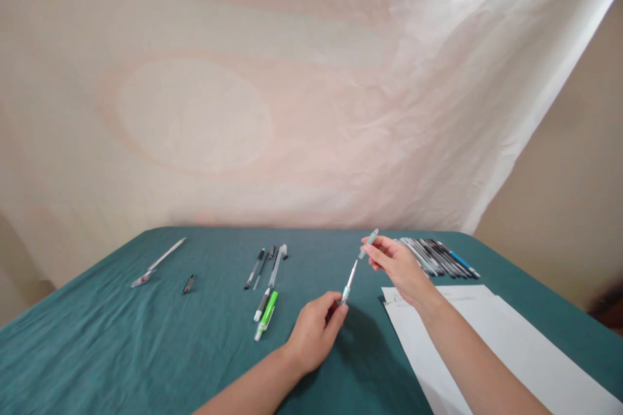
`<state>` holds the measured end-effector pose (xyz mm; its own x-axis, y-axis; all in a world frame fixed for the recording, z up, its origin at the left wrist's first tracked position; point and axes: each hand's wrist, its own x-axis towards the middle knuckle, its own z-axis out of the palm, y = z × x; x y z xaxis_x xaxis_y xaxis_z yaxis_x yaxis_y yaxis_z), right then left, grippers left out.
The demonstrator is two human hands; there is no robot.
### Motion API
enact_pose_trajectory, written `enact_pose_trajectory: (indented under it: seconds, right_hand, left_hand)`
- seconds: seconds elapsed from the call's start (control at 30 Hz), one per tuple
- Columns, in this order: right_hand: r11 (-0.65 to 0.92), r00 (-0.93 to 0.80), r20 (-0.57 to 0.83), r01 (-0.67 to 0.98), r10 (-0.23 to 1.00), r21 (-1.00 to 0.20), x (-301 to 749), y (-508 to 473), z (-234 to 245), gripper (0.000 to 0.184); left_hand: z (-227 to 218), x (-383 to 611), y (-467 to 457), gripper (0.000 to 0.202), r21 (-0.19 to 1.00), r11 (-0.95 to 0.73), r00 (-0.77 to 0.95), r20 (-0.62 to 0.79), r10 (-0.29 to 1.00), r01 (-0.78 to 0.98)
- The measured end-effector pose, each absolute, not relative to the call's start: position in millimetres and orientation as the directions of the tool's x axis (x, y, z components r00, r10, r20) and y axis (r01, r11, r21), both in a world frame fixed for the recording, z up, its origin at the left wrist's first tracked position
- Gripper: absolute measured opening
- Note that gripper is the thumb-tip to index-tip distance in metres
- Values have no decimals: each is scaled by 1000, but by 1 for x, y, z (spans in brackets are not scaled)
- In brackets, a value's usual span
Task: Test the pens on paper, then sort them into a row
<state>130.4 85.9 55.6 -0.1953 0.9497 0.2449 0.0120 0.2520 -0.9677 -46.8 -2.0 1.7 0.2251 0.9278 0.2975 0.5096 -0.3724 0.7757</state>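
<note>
My left hand [315, 332] is closed around the lower end of a clear pen body [348, 284] with a pale green grip, its thin tip pointing up and away. My right hand [398, 267] pinches a small pale green pen cap [368, 243] just above and to the right of that tip, a short gap apart. Both hands hover over the teal tablecloth [146, 343] near the table's middle.
A green pen [267, 315], a white pen [272, 279] and dark pens [255, 268] lie left of my hands. Farther left lie a clear pen [156, 264] and a small dark cap [189, 283]. A row of several pens [438, 257] and white paper sheets [511, 350] lie at right.
</note>
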Motion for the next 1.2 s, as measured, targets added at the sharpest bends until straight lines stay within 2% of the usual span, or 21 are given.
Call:
enact_pose_trajectory:
  seconds: [0.4, 0.77, 1.2]
  right_hand:
    - [198, -278, 186, 14, 942, -980, 129, 86, 52, 39]
    - [150, -368, 124, 41, 922, -988, 125, 80, 49, 30]
    - [125, -473, 84, 55, 877, -991, 113, 72, 38, 30]
  left_hand:
    - [0, -46, -2, 27, 752, -382, 231, 305, 924, 536]
    - [0, -47, -2, 29, 780, -370, 208, 306, 929, 505]
    - [-5, -48, 2, 28, 798, -367, 201, 307, 930, 478]
